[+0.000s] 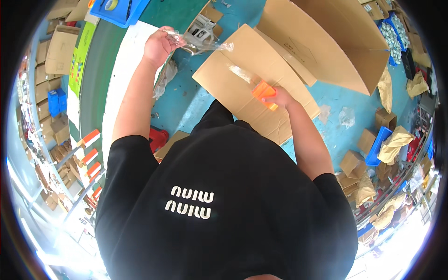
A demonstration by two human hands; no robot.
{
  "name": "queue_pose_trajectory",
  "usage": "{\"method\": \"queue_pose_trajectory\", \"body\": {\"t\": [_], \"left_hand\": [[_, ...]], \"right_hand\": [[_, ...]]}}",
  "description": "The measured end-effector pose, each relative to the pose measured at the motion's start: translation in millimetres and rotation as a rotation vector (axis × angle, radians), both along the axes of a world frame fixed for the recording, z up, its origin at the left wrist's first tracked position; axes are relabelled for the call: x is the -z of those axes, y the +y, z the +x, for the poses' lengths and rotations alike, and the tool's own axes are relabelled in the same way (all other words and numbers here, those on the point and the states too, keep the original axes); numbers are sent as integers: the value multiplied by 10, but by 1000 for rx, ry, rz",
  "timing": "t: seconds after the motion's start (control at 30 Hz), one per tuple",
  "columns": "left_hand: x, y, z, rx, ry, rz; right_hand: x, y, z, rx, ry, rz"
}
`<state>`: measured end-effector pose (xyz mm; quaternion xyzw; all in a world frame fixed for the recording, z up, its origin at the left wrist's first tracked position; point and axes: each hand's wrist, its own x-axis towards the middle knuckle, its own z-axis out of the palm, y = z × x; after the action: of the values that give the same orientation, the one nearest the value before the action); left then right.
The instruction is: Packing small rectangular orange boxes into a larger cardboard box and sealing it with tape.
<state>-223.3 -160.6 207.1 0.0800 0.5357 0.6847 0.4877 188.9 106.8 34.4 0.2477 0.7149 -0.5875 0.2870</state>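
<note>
A brown cardboard box (254, 56) lies in front of me, its creased flat side facing up. My right hand (282, 98) is closed around an orange tape dispenser (264, 93) on that side. Beside the dispenser, a shiny strip of clear tape (240, 73) runs along the cardboard. Off to the left, my left hand (159, 46) pinches a crumpled length of clear film (198, 43), which looks like packing tape. Its other end trails to the box's far left edge. Whether the film is stuck there I cannot tell.
A larger open carton (322, 42) stands just beyond the box. On my left runs a green and white workbench (128, 65) with a blue tray (120, 10) at its far end. Plastic scraps (346, 116) litter the blue floor. Cartons and a blue bin (379, 145) crowd the right.
</note>
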Motion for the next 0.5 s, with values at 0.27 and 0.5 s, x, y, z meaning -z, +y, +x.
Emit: {"method": "queue_pose_trajectory", "body": {"t": [0.27, 0.5], "left_hand": [[392, -87, 54, -224, -135, 25], [107, -81, 126, -356, -182, -91]], "right_hand": [[50, -29, -17, 32, -41, 31], [33, -60, -28, 40, -49, 62]]}}
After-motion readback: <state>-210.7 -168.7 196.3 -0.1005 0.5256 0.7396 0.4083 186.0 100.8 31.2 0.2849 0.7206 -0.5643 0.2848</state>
